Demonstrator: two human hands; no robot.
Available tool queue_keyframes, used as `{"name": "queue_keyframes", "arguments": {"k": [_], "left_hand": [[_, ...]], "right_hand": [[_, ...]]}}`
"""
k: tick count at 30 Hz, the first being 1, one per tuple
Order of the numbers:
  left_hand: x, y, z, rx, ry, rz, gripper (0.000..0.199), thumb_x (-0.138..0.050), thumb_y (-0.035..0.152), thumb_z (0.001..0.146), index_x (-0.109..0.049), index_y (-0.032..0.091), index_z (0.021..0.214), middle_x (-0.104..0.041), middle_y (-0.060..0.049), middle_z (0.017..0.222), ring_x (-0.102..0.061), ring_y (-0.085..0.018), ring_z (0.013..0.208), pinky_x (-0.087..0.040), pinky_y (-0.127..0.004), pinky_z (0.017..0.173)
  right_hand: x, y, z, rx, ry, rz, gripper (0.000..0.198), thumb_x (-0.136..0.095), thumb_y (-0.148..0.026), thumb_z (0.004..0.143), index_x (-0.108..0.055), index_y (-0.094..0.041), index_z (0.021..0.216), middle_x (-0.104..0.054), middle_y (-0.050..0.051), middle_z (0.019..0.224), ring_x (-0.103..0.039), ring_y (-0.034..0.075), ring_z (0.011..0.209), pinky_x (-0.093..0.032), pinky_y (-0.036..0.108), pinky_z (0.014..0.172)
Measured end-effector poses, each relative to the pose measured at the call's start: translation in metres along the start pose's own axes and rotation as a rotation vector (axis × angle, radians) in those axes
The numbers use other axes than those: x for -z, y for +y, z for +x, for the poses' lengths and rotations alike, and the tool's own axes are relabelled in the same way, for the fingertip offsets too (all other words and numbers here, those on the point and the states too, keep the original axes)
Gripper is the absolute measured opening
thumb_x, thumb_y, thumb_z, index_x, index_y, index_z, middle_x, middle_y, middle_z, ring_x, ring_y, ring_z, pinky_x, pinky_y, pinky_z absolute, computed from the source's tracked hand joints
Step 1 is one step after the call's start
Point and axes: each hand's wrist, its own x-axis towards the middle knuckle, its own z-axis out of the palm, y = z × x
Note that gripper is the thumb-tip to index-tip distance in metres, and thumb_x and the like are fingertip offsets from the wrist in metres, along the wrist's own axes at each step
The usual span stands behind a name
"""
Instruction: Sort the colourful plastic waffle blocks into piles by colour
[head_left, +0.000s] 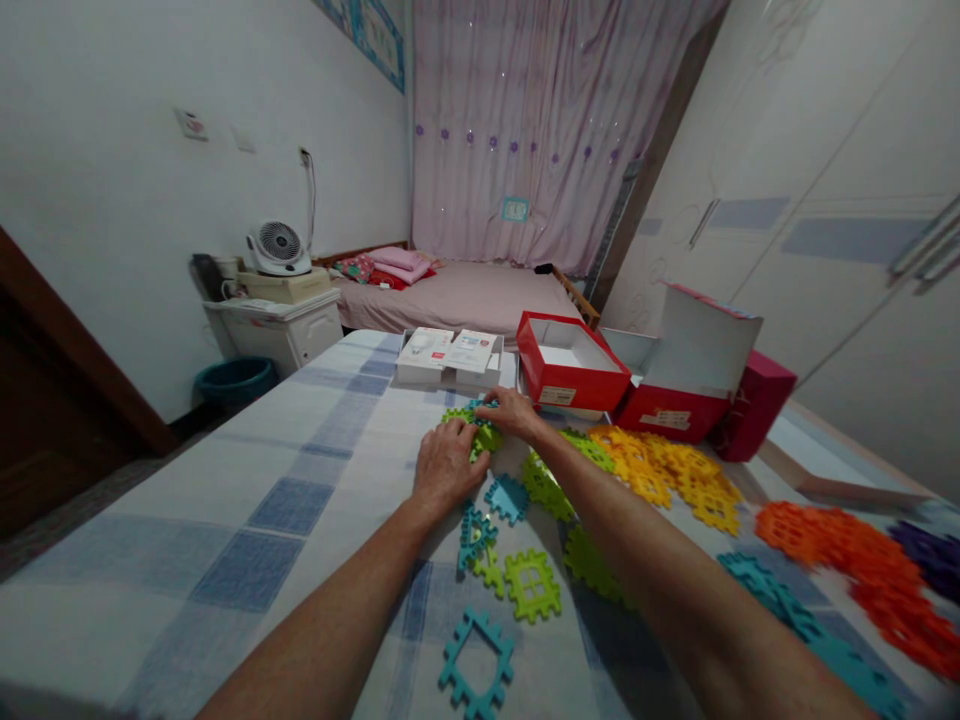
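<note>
My left hand (448, 464) curls over lime-green interlocking plastic tiles (489, 438), fingers and thumb on their edges. Just beyond, my right hand (511, 412) pinches a teal interlocking tile (480, 406) against the green ones; its far side is partly hidden by my fingers. Nearer to me lie a teal tile (508, 499), a teal triangular-patterned piece (475, 537) and a green window-patterned tile (532, 586). A teal frame tile (478, 664) with a diamond-shaped hole is closest to me. More green tiles (546, 485) lie partly under my right forearm.
Piles of yellow tiles (667, 468), orange tiles (862, 570), teal tiles (810, 630) and purple tiles (930, 556) spread along the right. Behind stand a white box (420, 374), a red box (574, 382) and another open red box (667, 408). A checked cloth (292, 505) covers the table.
</note>
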Motion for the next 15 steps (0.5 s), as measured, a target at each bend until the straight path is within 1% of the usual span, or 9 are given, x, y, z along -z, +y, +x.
{"name": "queue_keyframes", "arguments": {"k": [4,6,8,10,12,15], "left_hand": [[-0.002,-0.001,0.0,-0.017,0.013,-0.005,0.028,-0.052,0.032,0.082,-0.061,0.019,0.106,-0.059,-0.008,0.106,-0.054,-0.024,0.1,-0.043,-0.037,0.087],[-0.002,-0.001,0.0,-0.026,0.021,-0.023,0.028,-0.052,0.031,0.082,-0.06,0.018,0.105,-0.059,-0.008,0.106,-0.054,-0.024,0.099,-0.044,-0.036,0.088],[-0.003,-0.001,0.0,-0.023,0.028,-0.042,0.027,-0.053,0.03,0.081,-0.06,0.017,0.104,-0.058,-0.009,0.106,-0.054,-0.024,0.099,-0.045,-0.035,0.088],[-0.003,-0.001,0.0,-0.022,0.03,-0.052,0.026,-0.053,0.029,0.081,-0.061,0.017,0.102,-0.059,-0.009,0.105,-0.054,-0.024,0.099,-0.045,-0.035,0.088],[-0.003,-0.001,0.0,-0.027,0.033,-0.055,0.025,-0.054,0.03,0.081,-0.062,0.017,0.101,-0.059,-0.009,0.105,-0.054,-0.025,0.099,-0.045,-0.036,0.089],[-0.005,-0.002,0.0,-0.039,0.045,-0.065,0.026,-0.054,0.031,0.081,-0.062,0.018,0.102,-0.059,-0.009,0.105,-0.054,-0.025,0.1,-0.046,-0.037,0.089]], "right_hand": [[-0.007,-0.003,0.01,-0.031,-0.051,-0.007,0.043,-0.068,-0.039,0.067,-0.066,-0.015,0.102,-0.068,0.011,0.101,-0.061,0.022,0.09,-0.042,0.025,0.069],[-0.006,-0.004,0.014,-0.027,-0.08,0.011,0.036,-0.068,-0.039,0.066,-0.069,-0.015,0.092,-0.068,0.009,0.091,-0.061,0.02,0.084,-0.04,0.024,0.064],[-0.004,-0.005,0.016,-0.018,-0.117,0.047,0.027,-0.066,-0.041,0.068,-0.069,-0.015,0.076,-0.066,0.005,0.076,-0.059,0.017,0.074,-0.037,0.023,0.059],[-0.002,-0.005,0.018,-0.017,-0.138,0.094,0.027,-0.063,-0.041,0.071,-0.066,-0.015,0.066,-0.062,0.002,0.064,-0.056,0.014,0.066,-0.034,0.023,0.056],[-0.002,-0.002,0.018,-0.031,-0.14,0.152,0.026,-0.063,-0.039,0.071,-0.064,-0.015,0.063,-0.058,0.0,0.059,-0.052,0.012,0.061,-0.033,0.022,0.054],[-0.006,0.004,0.019,-0.069,-0.122,0.262,0.023,-0.066,-0.037,0.067,-0.063,-0.015,0.063,-0.054,-0.003,0.055,-0.048,0.009,0.056,-0.032,0.021,0.051]]}}
